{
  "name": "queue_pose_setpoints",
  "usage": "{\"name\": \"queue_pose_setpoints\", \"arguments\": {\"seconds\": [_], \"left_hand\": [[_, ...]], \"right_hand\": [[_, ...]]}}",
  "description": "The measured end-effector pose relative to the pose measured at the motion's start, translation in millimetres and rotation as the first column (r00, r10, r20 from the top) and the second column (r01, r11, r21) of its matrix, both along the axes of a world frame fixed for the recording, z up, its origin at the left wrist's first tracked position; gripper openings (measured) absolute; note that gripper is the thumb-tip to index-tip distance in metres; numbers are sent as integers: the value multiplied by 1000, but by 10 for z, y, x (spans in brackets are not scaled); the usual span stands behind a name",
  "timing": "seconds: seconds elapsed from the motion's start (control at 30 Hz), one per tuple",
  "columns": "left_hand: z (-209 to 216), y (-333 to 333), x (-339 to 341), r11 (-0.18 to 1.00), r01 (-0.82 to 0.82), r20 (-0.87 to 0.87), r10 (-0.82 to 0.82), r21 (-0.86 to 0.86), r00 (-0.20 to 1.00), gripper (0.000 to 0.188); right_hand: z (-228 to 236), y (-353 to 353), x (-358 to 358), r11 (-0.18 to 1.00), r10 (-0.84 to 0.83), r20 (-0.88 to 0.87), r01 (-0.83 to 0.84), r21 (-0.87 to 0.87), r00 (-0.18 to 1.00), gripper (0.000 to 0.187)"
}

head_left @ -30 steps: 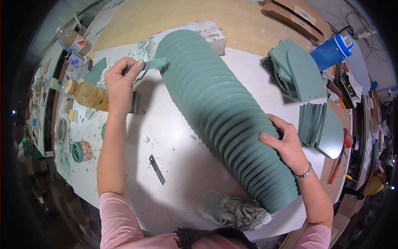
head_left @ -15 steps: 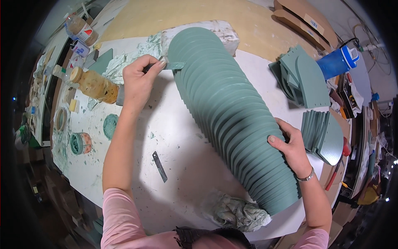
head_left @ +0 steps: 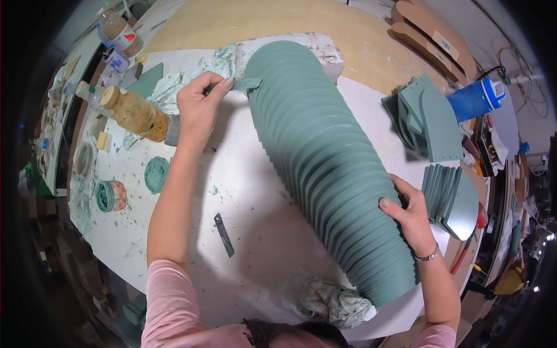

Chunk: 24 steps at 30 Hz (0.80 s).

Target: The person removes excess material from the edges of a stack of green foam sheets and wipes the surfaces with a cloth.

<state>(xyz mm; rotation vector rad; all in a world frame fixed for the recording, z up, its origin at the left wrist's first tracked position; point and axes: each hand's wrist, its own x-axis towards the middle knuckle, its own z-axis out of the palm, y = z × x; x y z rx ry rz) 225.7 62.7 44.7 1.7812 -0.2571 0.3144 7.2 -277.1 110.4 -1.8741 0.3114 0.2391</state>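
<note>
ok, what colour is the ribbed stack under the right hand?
The ribbed stack is dull grey-green; head view.

The ribbed green column (head_left: pixel 331 168) looked matt, the cutter blade (head_left: pixel 223 235) dull metal, the water bottle (head_left: pixel 471 103) translucent plastic.

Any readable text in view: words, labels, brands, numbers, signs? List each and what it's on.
None I can quote.
Label on the clear bottle, red mark on white: print too small.
White can, back left: dark print, too small and blurred.
Sticker on the cardboard: barcode-like, too small.
No text seen on the green stack or the left hand's scraper.
</note>
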Motion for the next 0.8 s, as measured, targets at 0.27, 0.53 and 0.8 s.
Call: {"name": "queue_pose_setpoints", "arguments": {"seconds": [0.27, 0.53, 0.8], "left_hand": [[-55, -10, 87, 1000, -28, 1, 28, -9, 1000, 13], [7, 32, 81, 999, -39, 33, 39, -7, 999, 12], [41, 43, 109, 1000, 19, 38, -20, 18, 999, 12]], "right_hand": [[-11, -10, -13, 1000, -13, 6, 13, -17, 1000, 64], [2, -1, 1, 1000, -2, -14, 2, -8, 1000, 65], [1, 1, -3, 1000, -10, -11, 10, 9, 1000, 63]]}}
